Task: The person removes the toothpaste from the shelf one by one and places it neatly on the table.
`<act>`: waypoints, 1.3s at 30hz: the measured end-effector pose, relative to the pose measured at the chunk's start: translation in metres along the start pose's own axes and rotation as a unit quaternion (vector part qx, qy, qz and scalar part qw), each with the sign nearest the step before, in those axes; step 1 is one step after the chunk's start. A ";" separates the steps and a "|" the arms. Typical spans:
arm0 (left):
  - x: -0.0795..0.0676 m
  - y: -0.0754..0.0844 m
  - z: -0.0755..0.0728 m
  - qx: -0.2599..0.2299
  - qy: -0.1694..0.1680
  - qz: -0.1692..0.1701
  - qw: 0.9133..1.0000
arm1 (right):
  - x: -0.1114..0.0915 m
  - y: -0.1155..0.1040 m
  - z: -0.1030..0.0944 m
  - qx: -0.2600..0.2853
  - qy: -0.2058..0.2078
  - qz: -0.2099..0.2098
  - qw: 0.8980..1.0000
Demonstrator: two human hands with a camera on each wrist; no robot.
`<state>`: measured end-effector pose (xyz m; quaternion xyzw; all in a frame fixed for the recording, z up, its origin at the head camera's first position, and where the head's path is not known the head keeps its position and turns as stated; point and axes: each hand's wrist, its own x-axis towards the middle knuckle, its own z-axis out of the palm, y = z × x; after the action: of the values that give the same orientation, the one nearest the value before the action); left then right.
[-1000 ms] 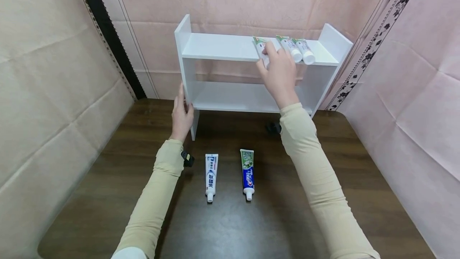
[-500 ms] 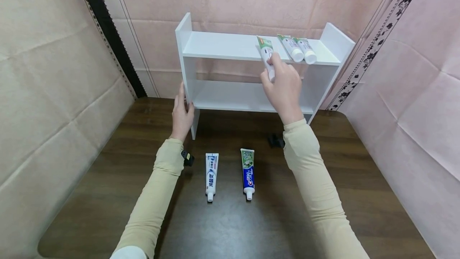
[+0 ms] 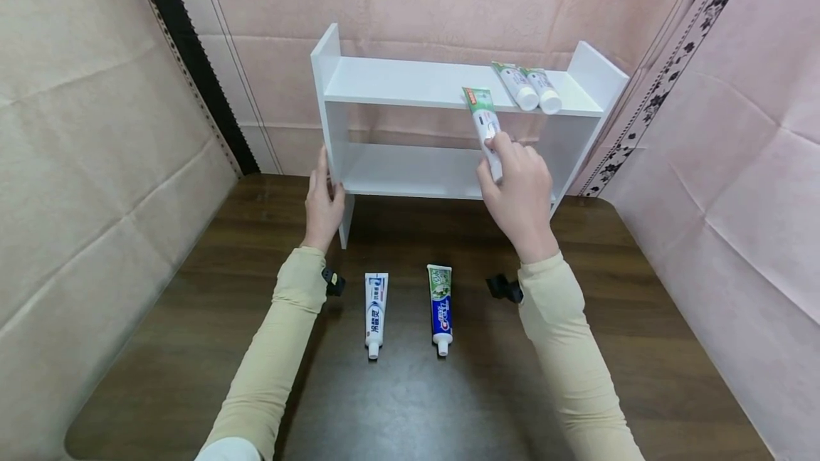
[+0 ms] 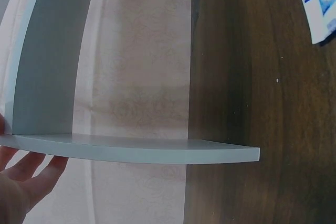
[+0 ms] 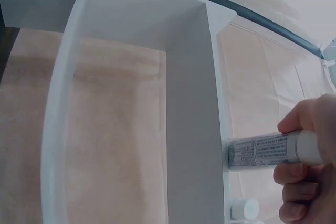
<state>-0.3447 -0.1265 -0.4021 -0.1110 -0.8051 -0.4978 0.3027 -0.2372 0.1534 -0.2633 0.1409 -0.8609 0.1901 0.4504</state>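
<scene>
My right hand pinches a white and green toothpaste tube near its cap end, in front of the white two-tier shelf. In the right wrist view, thumb and fingers are around the cap end of this tube, and small print shows on its side. My left hand grips the shelf's left side panel, with the thumb on one face and fingers on the other. Two more white and green toothpaste tubes, a left one and a right one, lie side by side on the upper board.
On the brown wooden table lie a white and blue toothpaste tube and a green and blue toothpaste tube, caps toward me. Pale cloth walls enclose the table at the back and both sides.
My right hand has drawn the held toothpaste tube off the upper board, forward and down toward me. The left hand and the other tubes stay in place.
</scene>
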 end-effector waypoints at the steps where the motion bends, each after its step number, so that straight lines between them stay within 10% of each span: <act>1: 0.000 0.000 0.000 0.000 0.000 -0.002 1.000 | -0.004 0.001 -0.001 0.004 0.003 -0.003 1.000; 16: -0.001 -0.002 0.000 -0.001 0.002 -0.009 1.000 | -0.071 0.010 -0.010 0.051 0.035 0.007 0.998; 25: -0.001 -0.001 0.000 0.001 0.009 0.000 1.000 | -0.110 0.026 -0.009 0.024 -0.099 0.035 0.994; 39: -0.002 0.000 -0.001 0.001 0.006 -0.004 1.000 | -0.171 0.051 0.000 -0.039 -0.263 0.127 0.956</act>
<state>-0.3428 -0.1267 -0.4029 -0.1043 -0.8041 -0.4989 0.3060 -0.1632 0.2109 -0.4155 0.0572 -0.9665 0.1681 0.1855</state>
